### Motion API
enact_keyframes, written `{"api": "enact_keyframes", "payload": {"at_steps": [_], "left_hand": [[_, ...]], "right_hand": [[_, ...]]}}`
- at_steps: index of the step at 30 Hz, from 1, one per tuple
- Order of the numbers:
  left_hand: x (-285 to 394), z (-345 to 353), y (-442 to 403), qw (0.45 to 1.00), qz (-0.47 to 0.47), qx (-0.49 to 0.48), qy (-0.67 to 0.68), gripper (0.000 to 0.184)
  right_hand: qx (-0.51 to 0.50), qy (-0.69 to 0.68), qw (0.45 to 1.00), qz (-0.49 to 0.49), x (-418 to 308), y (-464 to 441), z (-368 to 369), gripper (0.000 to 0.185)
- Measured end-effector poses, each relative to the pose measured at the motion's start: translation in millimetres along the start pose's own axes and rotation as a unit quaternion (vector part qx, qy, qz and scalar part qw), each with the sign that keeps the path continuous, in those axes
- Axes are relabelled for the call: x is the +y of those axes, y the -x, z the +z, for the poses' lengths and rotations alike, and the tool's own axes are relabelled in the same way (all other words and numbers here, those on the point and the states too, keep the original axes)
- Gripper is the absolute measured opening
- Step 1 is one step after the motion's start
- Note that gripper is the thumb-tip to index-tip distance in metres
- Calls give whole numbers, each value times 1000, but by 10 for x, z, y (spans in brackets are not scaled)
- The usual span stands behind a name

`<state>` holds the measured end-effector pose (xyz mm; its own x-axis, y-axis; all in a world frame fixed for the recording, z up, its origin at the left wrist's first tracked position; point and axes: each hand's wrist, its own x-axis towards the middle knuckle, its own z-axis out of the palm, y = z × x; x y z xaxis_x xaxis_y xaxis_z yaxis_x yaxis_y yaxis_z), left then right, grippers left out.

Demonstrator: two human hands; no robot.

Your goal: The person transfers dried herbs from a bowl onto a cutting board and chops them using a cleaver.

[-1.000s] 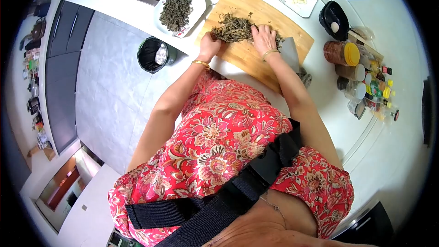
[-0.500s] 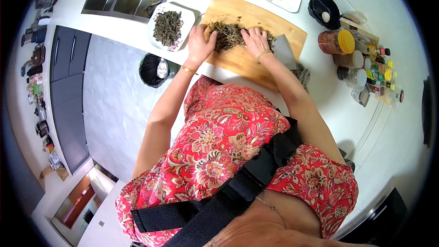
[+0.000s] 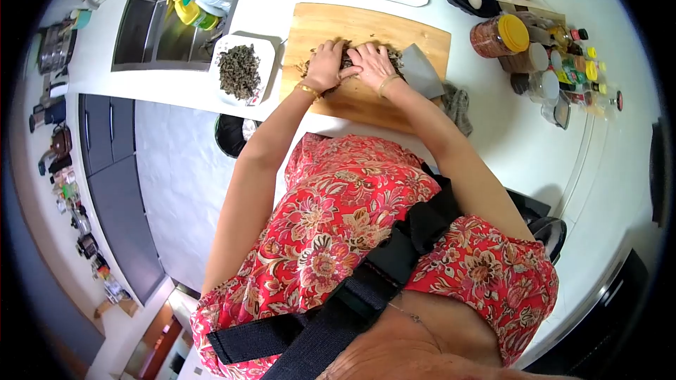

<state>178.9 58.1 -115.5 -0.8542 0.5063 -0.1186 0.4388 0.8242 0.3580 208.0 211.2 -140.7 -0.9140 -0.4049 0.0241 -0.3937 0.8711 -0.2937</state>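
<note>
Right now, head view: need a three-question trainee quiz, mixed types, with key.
1. True or false: the left hand and right hand both rest over the dark leafy pile on the cutting board.
2. Which sits directly left of the board? A) grey cloth B) plate of dark leafy bits C) black tub
3. Fill in: the big jar right of the board has a ____ lid.

Key: 1. True. 2. B. 3. Yellow.

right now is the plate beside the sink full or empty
The plate is fairly full: a dark heap covers its middle, leaving the rim bare.
</note>
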Motion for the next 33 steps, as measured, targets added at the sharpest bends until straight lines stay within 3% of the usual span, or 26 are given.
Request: {"api": "enact_keyframes", "payload": {"at_steps": [2, 4, 5, 6, 9, 14, 16, 18, 20, 27, 29, 30, 33], "left_hand": [[-36, 9, 40, 999, 26, 26, 6, 86], [-78, 32, 33, 999, 38, 34, 8, 83], [-98, 52, 27, 999, 40, 28, -6, 81], [-105, 65, 36, 999, 43, 22, -21, 78], [-19, -27, 39, 998, 44, 5, -45, 73], [100, -171, -43, 991, 41, -58, -117, 74], [141, -198, -88, 986, 46, -79, -137, 76], [133, -181, -164, 982, 40, -115, -144, 79], [130, -140, -213, 981, 45, -137, -133, 81], [524, -308, -250, 951, -11, -232, -201, 84], [524, -182, -219, 948, 2, -212, -239, 82], [505, -121, -195, 942, 12, -192, -273, 79], [408, -26, -111, 961, 23, -145, -233, 76]], "right_hand": [[35, -7, 999, -8, 45, -2, 29, 42], [-6, -40, 999, -25, 68, -12, -38, 41], [-11, -67, 997, -24, 73, -16, -66, 59], [-10, -65, 998, -22, 66, 12, -148, 59], [-36, -50, 998, -21, 65, 127, -472, 87], [10, -61, 996, 65, 222, 347, -697, 88], [-9, -121, 979, 164, 281, 464, -760, 87], [36, -79, 979, 185, 309, 568, -650, 82], [3, -190, 947, 259, 304, 655, -534, 77], [-12, -252, 914, 316, 161, 588, -39, 51], [11, -292, 895, 337, 114, 563, 48, 34], [11, -293, 895, 337, 90, 544, 65, 34], [34, -197, 925, 325, 40, 511, 91, 25]]}}
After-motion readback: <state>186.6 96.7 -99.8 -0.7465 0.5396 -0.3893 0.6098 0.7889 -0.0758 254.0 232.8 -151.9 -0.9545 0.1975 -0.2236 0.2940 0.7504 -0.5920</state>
